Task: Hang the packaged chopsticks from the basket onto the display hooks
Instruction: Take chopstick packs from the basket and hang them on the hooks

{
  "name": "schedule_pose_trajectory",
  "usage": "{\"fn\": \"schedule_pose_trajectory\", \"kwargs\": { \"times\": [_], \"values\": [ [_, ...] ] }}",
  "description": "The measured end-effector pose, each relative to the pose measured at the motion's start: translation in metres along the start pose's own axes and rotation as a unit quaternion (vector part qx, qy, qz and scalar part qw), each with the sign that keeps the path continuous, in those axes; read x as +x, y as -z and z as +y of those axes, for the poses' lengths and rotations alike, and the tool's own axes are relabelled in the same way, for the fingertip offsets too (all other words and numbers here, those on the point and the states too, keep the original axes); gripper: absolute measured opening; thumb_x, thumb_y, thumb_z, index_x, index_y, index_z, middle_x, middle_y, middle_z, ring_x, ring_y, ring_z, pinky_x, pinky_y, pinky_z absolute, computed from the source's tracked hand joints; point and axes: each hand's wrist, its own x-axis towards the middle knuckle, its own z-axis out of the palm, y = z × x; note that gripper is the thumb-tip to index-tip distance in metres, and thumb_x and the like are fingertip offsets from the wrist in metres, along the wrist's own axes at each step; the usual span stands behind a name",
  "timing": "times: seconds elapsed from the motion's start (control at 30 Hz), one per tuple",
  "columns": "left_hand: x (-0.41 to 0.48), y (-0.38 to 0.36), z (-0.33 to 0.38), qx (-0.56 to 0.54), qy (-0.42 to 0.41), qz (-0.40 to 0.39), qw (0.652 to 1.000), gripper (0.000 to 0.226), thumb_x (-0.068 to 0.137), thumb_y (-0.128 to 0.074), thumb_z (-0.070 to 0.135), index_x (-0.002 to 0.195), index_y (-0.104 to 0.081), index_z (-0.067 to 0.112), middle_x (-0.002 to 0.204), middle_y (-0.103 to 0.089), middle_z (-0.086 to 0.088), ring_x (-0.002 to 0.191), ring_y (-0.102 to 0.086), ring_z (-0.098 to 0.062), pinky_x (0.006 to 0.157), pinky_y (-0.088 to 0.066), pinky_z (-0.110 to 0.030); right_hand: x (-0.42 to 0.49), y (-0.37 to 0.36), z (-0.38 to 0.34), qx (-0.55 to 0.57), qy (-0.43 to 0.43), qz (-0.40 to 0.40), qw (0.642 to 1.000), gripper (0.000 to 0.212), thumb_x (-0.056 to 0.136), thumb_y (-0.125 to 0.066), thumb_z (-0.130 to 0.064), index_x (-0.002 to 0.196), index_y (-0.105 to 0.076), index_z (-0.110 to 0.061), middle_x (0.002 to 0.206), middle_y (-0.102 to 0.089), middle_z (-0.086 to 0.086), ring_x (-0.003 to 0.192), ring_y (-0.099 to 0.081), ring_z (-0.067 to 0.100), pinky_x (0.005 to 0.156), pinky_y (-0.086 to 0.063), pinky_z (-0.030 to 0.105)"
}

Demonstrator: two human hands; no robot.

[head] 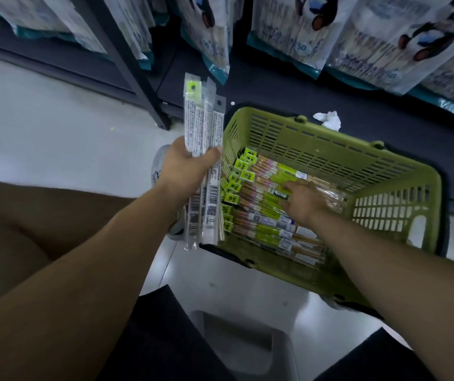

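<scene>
Packaged chopsticks [269, 215] gathered for hanging.
Most lie stacked in the green basket [330, 138]; the right hand [304, 203] rests spread fingers on them, while the left hand [184, 170] grips a bundle [203, 119], hang-holes upward, likely ready for hooks.

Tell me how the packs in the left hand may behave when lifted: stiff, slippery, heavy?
Probably stiff: the packs stand straight above and below the left hand without bending. Likely slippery: their clear wrap looks glossy and they fan apart. Probably light, since one hand holds several.
</scene>
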Motion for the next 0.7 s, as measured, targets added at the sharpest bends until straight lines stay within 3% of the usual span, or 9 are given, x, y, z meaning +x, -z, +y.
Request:
{"fn": "schedule_pose_trajectory", "kwargs": {
  "times": [0.17, 0.3, 0.5, 0.6, 0.7],
  "values": [
    [0.007, -0.004, -0.002, 0.010, -0.006, -0.001, 1.000, 0.042, 0.080, -0.083, 0.040, 0.114, -0.069, 0.022, 0.106, -0.079, -0.005, 0.100, -0.076, -0.033, 0.092, -0.058, -0.061, 0.006, -0.011, 0.000, -0.058, 0.005, 0.028, 0.998, 0.040, 0.097, -0.064, -0.032, 0.134, -0.057, -0.019, 0.135, -0.054, 0.015, 0.125, -0.049, 0.038, 0.096, -0.046, 0.040],
    [0.010, -0.005, -0.003, 0.017, -0.012, 0.000, 1.000, 0.038, 0.078, -0.083, 0.043, 0.109, -0.071, 0.025, 0.104, -0.080, -0.003, 0.097, -0.077, -0.031, 0.090, -0.059, -0.061, 0.005, -0.014, 0.000, -0.034, 0.009, 0.017, 0.999, 0.027, 0.100, -0.059, -0.031, 0.125, -0.063, -0.019, 0.126, -0.057, 0.015, 0.116, -0.055, 0.036, 0.087, -0.049, 0.037],
    [0.010, -0.004, -0.003, 0.014, -0.007, 0.002, 1.000, 0.041, 0.077, -0.082, 0.044, 0.111, -0.071, 0.025, 0.104, -0.080, -0.001, 0.098, -0.077, -0.029, 0.091, -0.059, -0.059, -0.003, -0.014, 0.006, 0.009, 0.031, 0.005, 0.999, 0.030, 0.095, -0.066, -0.042, 0.114, -0.064, -0.018, 0.111, -0.056, 0.011, 0.107, -0.054, 0.032, 0.085, -0.050, 0.038],
    [0.009, -0.005, -0.003, 0.019, -0.010, 0.001, 1.000, 0.037, 0.078, -0.082, 0.044, 0.110, -0.072, 0.027, 0.103, -0.080, 0.001, 0.096, -0.078, -0.027, 0.090, -0.059, -0.058, -0.004, -0.013, 0.008, 0.041, 0.031, 0.003, 0.999, 0.034, 0.101, -0.055, -0.044, 0.119, -0.067, -0.018, 0.113, -0.057, 0.013, 0.108, -0.055, 0.033, 0.086, -0.050, 0.037],
    [0.010, -0.005, -0.003, 0.018, -0.013, 0.003, 1.000, 0.037, 0.077, -0.082, 0.044, 0.109, -0.072, 0.027, 0.103, -0.080, 0.001, 0.096, -0.078, -0.028, 0.089, -0.060, -0.058, -0.003, -0.009, 0.006, 0.034, 0.025, -0.018, 0.999, 0.042, 0.102, -0.057, -0.039, 0.137, -0.061, -0.017, 0.129, -0.056, 0.018, 0.115, -0.056, 0.035, 0.093, -0.049, 0.037]
  ]
}}
